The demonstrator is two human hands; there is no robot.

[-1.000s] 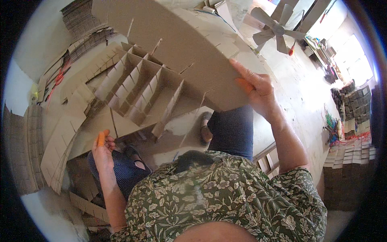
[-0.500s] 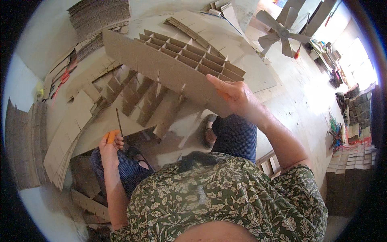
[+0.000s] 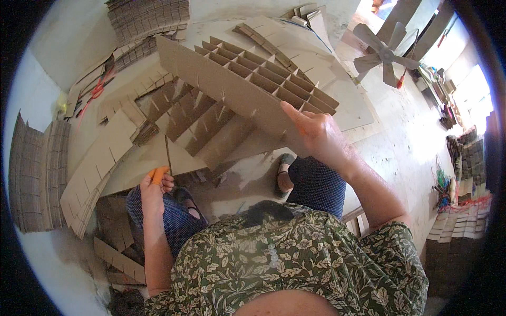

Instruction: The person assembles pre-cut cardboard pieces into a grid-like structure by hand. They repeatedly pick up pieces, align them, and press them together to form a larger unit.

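Note:
My right hand (image 3: 322,138) is closed on the near right edge of a brown cardboard divider grid (image 3: 226,97), its index finger laid along the top edge. The grid is tilted, with its cells showing on the far side and a long slotted strip facing me. Below it, more slotted cardboard strips (image 3: 203,124) stand at an angle; whether they are joined to it I cannot tell. Nearer on the left, my left hand (image 3: 157,181), with orange coverings on its fingers, is closed round the lower end of a thin strip (image 3: 168,152) seen edge-on, probably cardboard.
Loose slotted cardboard sheets (image 3: 105,163) lie fanned on the pale table (image 3: 342,100) at left. Red-handled scissors (image 3: 97,90) lie farther back. Cardboard stacks (image 3: 34,174) stand at far left, more bundles (image 3: 456,226) at right. A fan (image 3: 386,55) stands at back right.
The whole view has shifted, so everything appears a little farther right. Both hands keep their holds, and the grid stays tilted much as before.

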